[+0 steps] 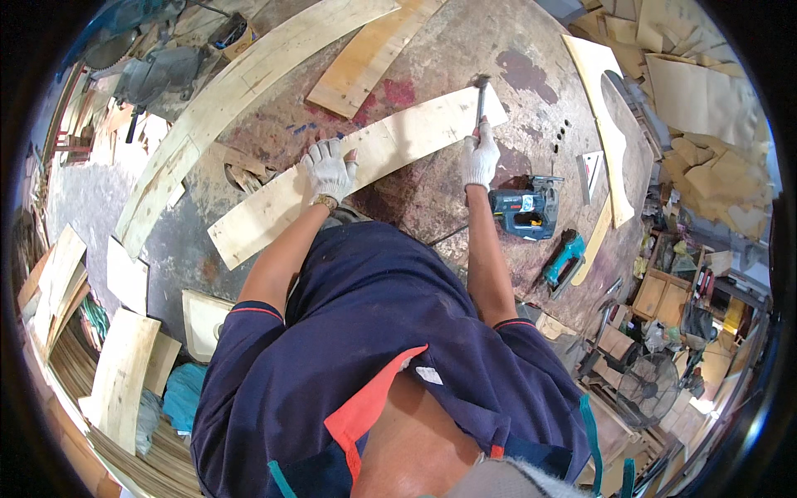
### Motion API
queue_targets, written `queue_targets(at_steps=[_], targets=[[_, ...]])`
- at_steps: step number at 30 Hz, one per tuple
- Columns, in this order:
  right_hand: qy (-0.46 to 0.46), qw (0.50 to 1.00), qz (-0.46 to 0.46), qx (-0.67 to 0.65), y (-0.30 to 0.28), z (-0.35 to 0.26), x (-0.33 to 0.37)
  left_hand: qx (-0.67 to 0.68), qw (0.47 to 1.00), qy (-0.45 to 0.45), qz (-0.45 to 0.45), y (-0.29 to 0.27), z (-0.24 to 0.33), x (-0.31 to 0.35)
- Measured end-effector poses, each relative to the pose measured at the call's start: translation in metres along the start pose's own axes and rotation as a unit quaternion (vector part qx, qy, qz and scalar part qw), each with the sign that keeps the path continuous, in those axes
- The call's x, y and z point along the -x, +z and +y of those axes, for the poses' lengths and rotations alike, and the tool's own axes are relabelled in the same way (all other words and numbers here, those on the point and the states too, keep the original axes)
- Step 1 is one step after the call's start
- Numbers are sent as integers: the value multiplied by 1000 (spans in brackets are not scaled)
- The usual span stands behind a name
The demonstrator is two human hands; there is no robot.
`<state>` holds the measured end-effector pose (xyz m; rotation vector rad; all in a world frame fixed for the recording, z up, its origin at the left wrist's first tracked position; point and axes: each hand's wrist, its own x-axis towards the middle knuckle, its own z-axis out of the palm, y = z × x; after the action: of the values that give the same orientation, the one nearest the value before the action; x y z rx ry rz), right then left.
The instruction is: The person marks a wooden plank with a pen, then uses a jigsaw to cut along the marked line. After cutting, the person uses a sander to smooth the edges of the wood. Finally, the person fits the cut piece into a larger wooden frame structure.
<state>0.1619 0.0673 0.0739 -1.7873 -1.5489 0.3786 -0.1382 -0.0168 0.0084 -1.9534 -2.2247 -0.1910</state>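
Note:
A long pale wooden board point(398, 143) lies slantwise across the worktable in front of me. My left hand point(330, 170), in a white work glove with bare fingertips, rests on it with fingers spread. My right hand point(481, 158), gloved the same way, is closed round a hammer point(481, 101). Its metal shaft points away from me and its dark head is over the board's far right end. Whether the head touches the wood I cannot tell. Close to my right forearm sits a blue and black jigsaw point(525, 207).
A teal power tool point(564, 259) and a metal set square point(590, 176) lie at the right, beside a curved-cut wooden piece point(613, 149). A long curved plank point(241, 87) runs along the left, with another board point(365, 62) beyond. A fan point(648, 388) stands lower right.

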Motion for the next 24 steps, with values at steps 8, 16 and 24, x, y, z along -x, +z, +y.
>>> queue_targets(at_steps=[8,16,24], targets=[[10,998,-20,65,22,30,29,35,997,-17,-65,-3,5,-3],[63,997,-10,51,-7,50,-7,32,996,-2,-85,-3,1,-8],[93,977,140,134,-99,80,-54,108,940,172,-272,-48,-72,43]])
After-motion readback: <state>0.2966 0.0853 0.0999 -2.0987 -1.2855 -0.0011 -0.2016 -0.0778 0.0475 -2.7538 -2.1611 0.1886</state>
